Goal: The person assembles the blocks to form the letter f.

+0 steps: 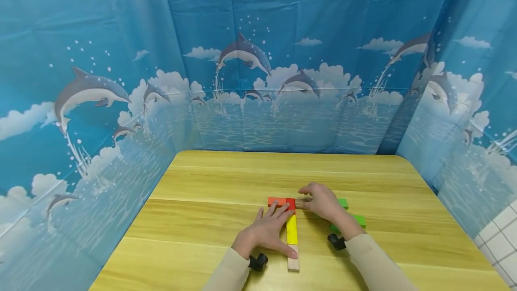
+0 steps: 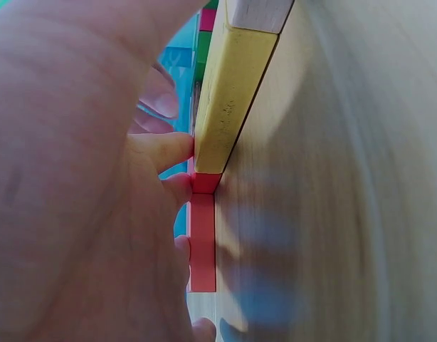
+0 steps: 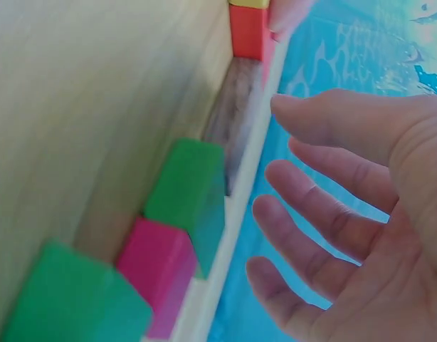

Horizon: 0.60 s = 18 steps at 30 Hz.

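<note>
The left hand [image 1: 266, 232], fingers spread, rested on the red block [image 1: 290, 201] and pale block [image 1: 293, 265], well in from the far edge of the desk [image 1: 226, 174]; the right hand [image 1: 324, 202], fingers loosely extended, hovered near the brown block [image 3: 236, 117] (green blocks [image 1: 359, 221] lay beside its wrist).

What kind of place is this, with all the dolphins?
Probably an indoor room, with a spot set up for block play: a dolphin-printed curtain hangs around a wood-grain table, white tiles show at the right, and colored blocks lie on the table.
</note>
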### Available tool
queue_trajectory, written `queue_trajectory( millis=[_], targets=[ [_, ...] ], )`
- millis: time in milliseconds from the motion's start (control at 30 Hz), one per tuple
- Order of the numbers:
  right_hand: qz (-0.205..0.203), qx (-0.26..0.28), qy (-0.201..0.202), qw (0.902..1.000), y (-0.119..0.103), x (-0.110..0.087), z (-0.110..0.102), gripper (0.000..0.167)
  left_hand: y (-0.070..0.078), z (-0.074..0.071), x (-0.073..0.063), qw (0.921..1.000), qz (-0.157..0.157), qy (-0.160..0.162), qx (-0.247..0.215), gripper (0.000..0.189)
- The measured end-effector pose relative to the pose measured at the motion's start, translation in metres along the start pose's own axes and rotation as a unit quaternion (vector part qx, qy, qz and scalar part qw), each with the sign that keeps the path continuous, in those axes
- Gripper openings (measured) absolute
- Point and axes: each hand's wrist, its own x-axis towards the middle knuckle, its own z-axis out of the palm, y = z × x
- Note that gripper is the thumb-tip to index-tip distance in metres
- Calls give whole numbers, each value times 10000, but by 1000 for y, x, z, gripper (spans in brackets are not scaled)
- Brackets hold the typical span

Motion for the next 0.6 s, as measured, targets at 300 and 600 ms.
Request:
queue_trajectory(
  millis=[300,600],
  targets=[
    [65,90,150,9998,7,-16,-24,41,2,-1,0,10000,-26,32,41,113],
    [183,120,154,9996,24,-29,-31,43,3,-1,0,10000,-37,20,9,114]
  ],
)
